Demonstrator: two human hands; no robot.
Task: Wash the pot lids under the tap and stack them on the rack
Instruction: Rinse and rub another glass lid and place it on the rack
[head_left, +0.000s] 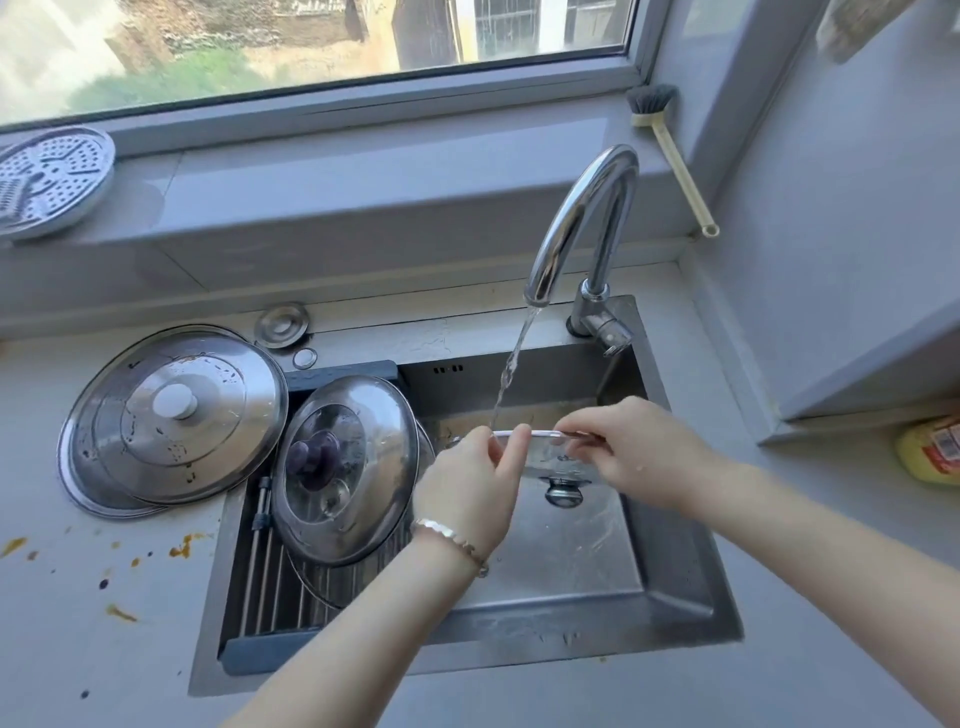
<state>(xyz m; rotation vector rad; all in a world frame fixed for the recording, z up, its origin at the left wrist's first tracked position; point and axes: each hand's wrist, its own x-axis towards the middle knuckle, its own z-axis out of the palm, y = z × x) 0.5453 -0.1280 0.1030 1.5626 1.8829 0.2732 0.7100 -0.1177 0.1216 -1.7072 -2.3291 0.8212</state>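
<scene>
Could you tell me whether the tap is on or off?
On: water falls from the tap onto the lid gripped by left hand and right hand.

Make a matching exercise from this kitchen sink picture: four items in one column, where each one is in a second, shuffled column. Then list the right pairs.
Items
1. glass lid
2. steel lid with the white knob
3. steel lid with the purple knob
4. dish brush

Places
A. leaning in the corner behind the tap
B. on the rack over the sink
C. gripped by the left hand and right hand under the running water
D. on the counter left of the sink

Pairs: 1-C, 2-D, 3-B, 4-A
</scene>
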